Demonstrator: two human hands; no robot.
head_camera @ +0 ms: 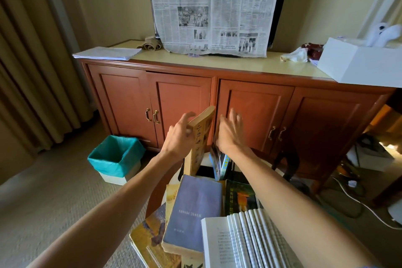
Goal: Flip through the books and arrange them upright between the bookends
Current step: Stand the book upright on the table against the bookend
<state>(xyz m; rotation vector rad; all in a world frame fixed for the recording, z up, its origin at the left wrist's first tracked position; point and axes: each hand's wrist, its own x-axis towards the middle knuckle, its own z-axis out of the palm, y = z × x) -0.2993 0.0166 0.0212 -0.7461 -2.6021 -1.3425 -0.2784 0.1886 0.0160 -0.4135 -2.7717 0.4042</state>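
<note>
A: As you look from the left, what comes first?

B: Brown curtains (pixel 32 61) hang by the wall. Down on the carpet sits a bin (pixel 116 155) with a teal bag in it.

A: And on top of the cabinet (pixel 195 93)?

B: Some white paper (pixel 106 53) lies at its left end. A newspaper (pixel 214 6) hangs down over a dark screen in the middle.

A: Where is the left hand (pixel 179 135)?

B: It is up in front of the cabinet doors. Its fingers are on the left side of a tan book (pixel 200 137). The book stands upright and leans a little. The thumb is hidden, so I cannot tell if the hand grips the book or only touches it.

A: What about the right hand (pixel 230 130)?

B: It is just right of the tan book. Its fingers are spread apart and it holds nothing. It looks blurry.

A: Are there more books?

B: Yes. Some thin books (pixel 219 165) stand under the right hand. Closer to us a purple book (pixel 193 211) lies flat on a yellow book (pixel 150 243). A green book (pixel 239 198) lies beside the purple one. An open book (pixel 230 243) with white pages is at the bottom right.

A: And far right?

B: A white box (pixel 361 65) sits on the cabinet.
</note>
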